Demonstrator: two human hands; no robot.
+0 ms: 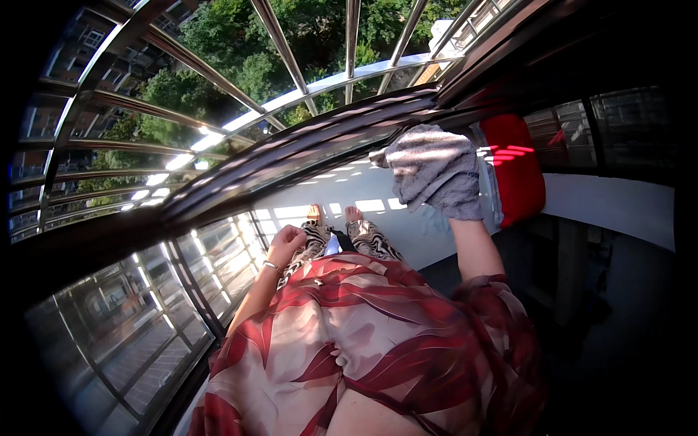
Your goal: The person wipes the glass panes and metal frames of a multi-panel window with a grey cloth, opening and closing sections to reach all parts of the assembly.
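A grey terry cloth (433, 169) with some lettering is draped over my right hand, held up by the window frame (305, 147) at the inner corner. The cloth hides the fingers, and only the wrist and forearm show below it. My left hand (288, 243) hangs beside my left thigh with its fingers curled in, and nothing shows in it. A bracelet circles that wrist. Under me is a white window ledge (354, 188), where my bare feet stand in striped sunlight.
Outside the dark frame runs a shiny metal bar guard (283, 49), with trees far below. To the left stands a glass pane (136, 321). A red padded bundle (515, 174) lies right of the cloth, near the ledge. The ledge drops off to a dark room (572, 283).
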